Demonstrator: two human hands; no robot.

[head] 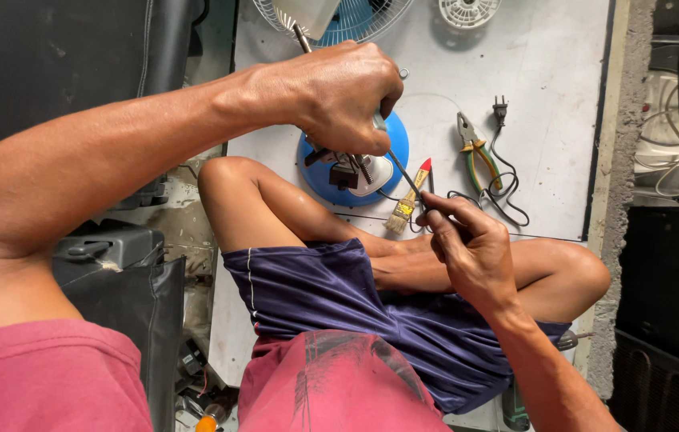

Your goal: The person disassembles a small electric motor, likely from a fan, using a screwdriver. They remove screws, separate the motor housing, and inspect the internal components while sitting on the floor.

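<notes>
Grey board (547, 104) covers the floor in front of a seated person with crossed bare legs, with rough concrete along its right edge. At nine o'clock a dark plastic case (111, 248) sits beside a black bag. The left hand (343, 96) comes in from ten o'clock and is closed in a fist round a thin metal rod (401, 170), the rod slanting from the top of the fist down toward four o'clock. Under that fist lies a round blue fan base (391, 148), opened so that its white inside and dark small parts show; it sits near the picture's centre, just past the left knee. At twelve o'clock a fan guard with blue blades (355, 20) reaches the top edge, and a white round part (469, 11) lies at one o'clock. Just right of the blue base a small paintbrush with a red handle tip (408, 200) rests on the board. The right hand (471, 248), rising from five o'clock, pinches the lower end of the rod between thumb and fingertips, fingers narrow. Beyond it, toward two o'clock, lie pliers with green and yellow handles (475, 152) and a black cord with a plug (503, 172), coiled loosely beside them
</notes>
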